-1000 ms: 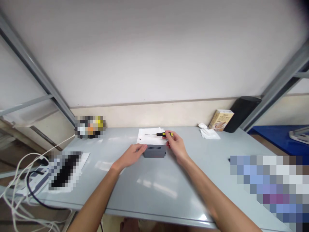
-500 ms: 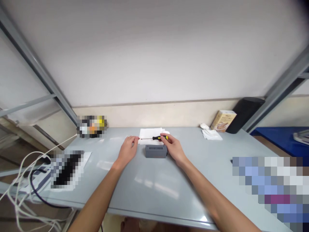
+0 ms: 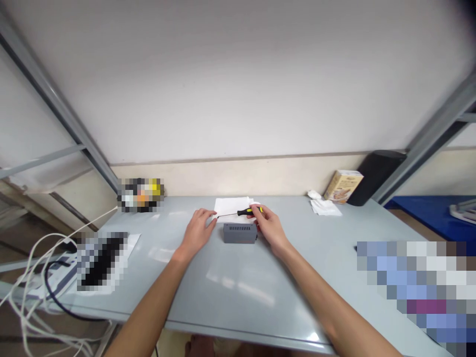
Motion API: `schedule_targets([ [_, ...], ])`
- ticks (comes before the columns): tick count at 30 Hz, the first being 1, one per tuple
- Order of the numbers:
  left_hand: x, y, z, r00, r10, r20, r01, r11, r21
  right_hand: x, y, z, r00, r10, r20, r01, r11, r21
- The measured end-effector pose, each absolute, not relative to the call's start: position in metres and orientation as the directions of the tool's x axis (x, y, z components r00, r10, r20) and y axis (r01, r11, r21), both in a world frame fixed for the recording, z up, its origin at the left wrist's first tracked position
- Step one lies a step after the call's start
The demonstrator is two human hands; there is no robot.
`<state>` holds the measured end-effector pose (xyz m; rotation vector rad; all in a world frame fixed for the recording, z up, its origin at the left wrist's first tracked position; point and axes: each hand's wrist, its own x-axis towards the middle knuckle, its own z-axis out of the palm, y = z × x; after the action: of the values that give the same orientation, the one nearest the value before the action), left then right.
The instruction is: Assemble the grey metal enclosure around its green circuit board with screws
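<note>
My right hand is closed on the black and yellow handle of a screwdriver. Its thin shaft points left over white paper, with a tiny dark bit at its tip that may be a screw. Beside that tip is my left hand, thumb and index finger apart, with nothing visible held in it. A dark grey slotted box sits upright on the table, between my hands and just nearer to me than the paper.
The grey table has a back wall behind it. Crumpled tissues, a tan carton and a black cylinder stand at the back right. White cables hang at the left edge. Blurred-out items lie on both sides.
My left thumb and index finger have parted from a pinch at the screwdriver tip. My right hand has shifted slightly right with the screwdriver, now tilted with its tip lower.
</note>
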<state>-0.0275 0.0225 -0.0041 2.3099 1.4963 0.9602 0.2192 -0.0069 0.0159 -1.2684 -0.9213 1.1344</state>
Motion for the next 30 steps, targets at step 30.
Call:
schedule_targets([
  [30, -0.0243, 0.0323, -0.0135, 0.228, 0.89, 0.395, 0.779, -0.41, 0.475, 0.2193, -0.0072, 0.0173, 0.209, 0.972, -0.107, -0.102, -0.087, -0.991],
])
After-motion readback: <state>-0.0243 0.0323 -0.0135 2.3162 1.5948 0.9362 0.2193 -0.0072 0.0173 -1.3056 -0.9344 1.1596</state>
